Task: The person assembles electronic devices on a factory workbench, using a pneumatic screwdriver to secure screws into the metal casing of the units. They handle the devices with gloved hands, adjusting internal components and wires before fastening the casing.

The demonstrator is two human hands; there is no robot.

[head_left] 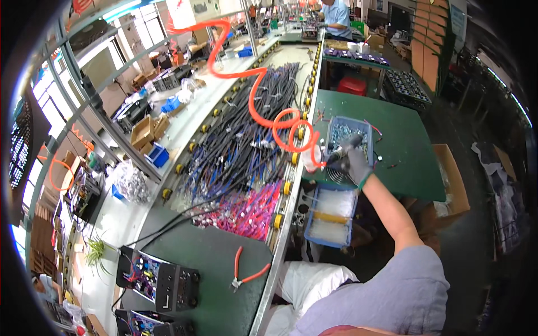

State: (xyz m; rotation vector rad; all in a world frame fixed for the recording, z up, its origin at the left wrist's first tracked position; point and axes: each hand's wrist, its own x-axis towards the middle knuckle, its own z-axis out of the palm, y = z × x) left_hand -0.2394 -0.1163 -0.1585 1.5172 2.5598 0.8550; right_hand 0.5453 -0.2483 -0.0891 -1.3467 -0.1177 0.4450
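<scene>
My right hand (356,162), in a grey glove, reaches out to the right side of the line. Its fingers are closed around a dark air screwdriver (337,156), joined to a coiled orange air hose (259,99). Just beyond the hand, a blue bin (365,127) of small metal parts sits on a green table. Below the hand lies a blue divided tray (328,243) with clear plastic pieces and a yellow strip. My left hand is out of the picture.
A pair of orange-handled cutters (250,274) lies on the green board (218,252), near open black electronic units (162,283). Bundled black cables (241,134) and pink-red wires (249,215) cover the roller line. A cardboard box (451,179) stands at right. A co-worker (335,17) stands far ahead.
</scene>
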